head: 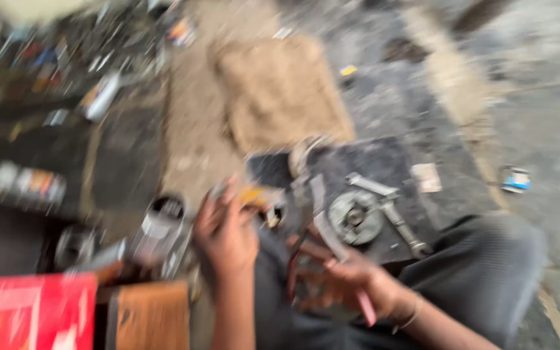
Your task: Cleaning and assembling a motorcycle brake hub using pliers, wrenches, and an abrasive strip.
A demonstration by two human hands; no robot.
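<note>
The view is badly motion-blurred. My left hand (225, 230) is curled around a small tool with a yellow part (254, 194), held over my lap. My right hand (341, 275) grips a long tool with red handles (293, 272) whose grey metal end (319, 207) points up toward a dark mat (384, 159). On that mat lie a round metal part (356, 217) and a wrench (393, 214), just beyond my right hand.
A tan sack (280, 91) lies on the dirt ground ahead. Cans and scattered tools (102, 97) fill the left side, with a metal cylinder (160, 230) near my left hand. A red box (30, 311) and a brown box (150, 314) sit at bottom left. My grey-trousered knee (487, 266) is at right.
</note>
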